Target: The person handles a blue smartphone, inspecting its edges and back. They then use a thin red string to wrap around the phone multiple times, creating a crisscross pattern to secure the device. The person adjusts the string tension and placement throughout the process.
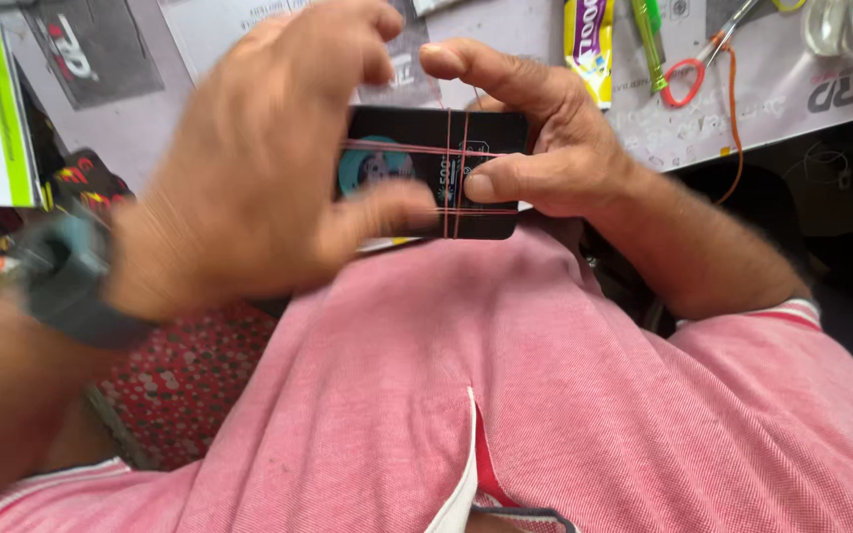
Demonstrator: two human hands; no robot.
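1. Both hands hold a small black box (pixel 433 173) above the person's lap, in front of the pink shirt (pixel 545 395), near the edge of the surface (pixel 703 128).
2. The left hand (pixel 259 168), blurred, covers the box's left end; its fingers curl over the top and its thumb presses the front face, so it grasps the box.
3. The right hand (pixel 535 138) grips the box's right end, with the thumb on the front face and the index finger arched over the top edge.
4. Thin red rubber bands (pixel 454 168) cross the box, some running upright and some sideways.
5. A dark wristwatch (pixel 66 281) sits on the left wrist.
6. On the surface beyond the hands lie red-handled scissors (pixel 693 69), a yellow and purple packet (pixel 589 44) and a green pen (pixel 649 39), all well apart from the box.
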